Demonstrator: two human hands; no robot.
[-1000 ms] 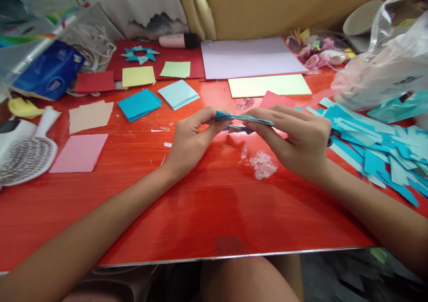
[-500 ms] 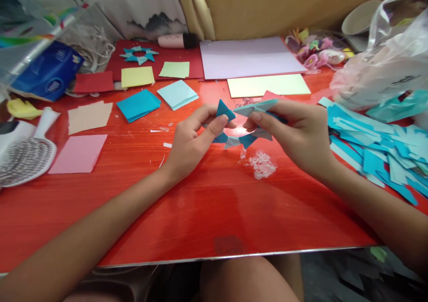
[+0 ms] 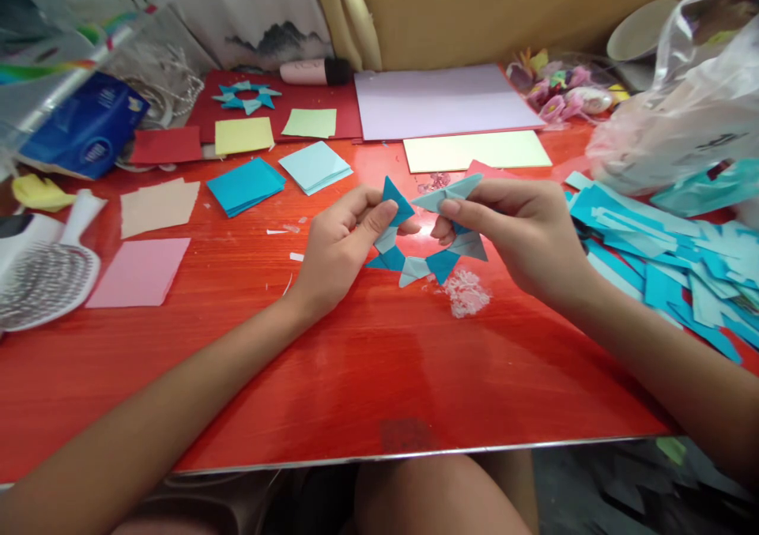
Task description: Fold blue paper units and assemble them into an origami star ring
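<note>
left hand point(image 3: 341, 241) pinches a dark blue end of the folded paper ring point(image 3: 415, 268); right hand point(image 3: 522, 227) pinches its pale blue end. ring held over the red table point(image 3: 320, 401), ends close together, contact unclear. blue scraps point(image 3: 664, 254) near right hand.

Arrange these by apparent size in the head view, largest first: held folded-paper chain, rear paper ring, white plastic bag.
1. White plastic bag
2. Held folded-paper chain
3. Rear paper ring, which lies farther away
</note>
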